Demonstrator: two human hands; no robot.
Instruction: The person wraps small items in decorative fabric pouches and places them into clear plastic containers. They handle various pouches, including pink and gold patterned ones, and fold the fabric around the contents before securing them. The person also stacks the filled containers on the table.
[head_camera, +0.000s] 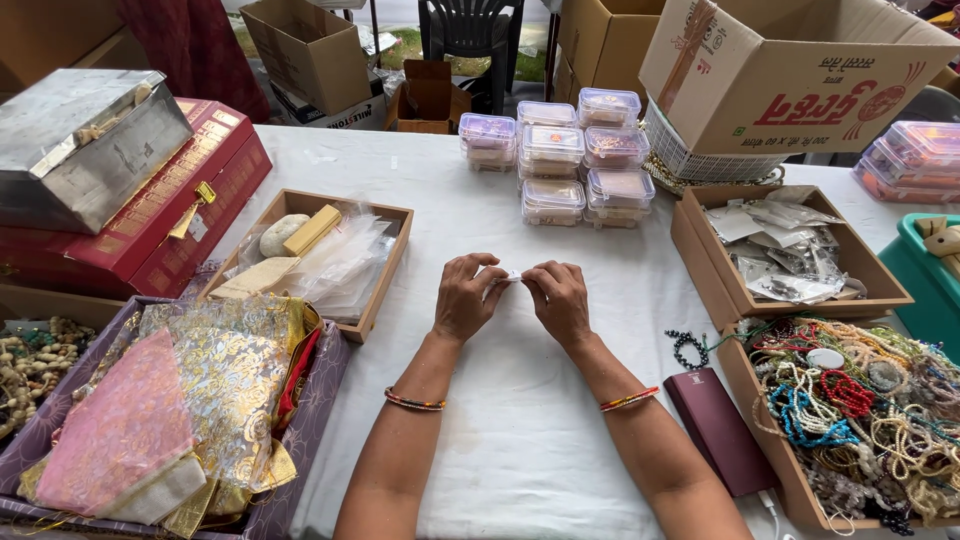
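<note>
My left hand (466, 297) and my right hand (560, 300) meet over the middle of the white table (520, 440). Between their fingertips they pinch a small white piece (508, 276), too small to identify. Both wrists wear thin coloured bangles. A dark bead bracelet (686, 349) and a maroon flat case (718, 428) lie just right of my right forearm.
A wooden tray of clear pouches (335, 262) sits to the left, and a tray of shiny fabric bags (180, 420) at front left. Stacked clear plastic boxes (580, 155) stand behind. On the right are a box of packets (780, 250) and a box of bead necklaces (860, 410).
</note>
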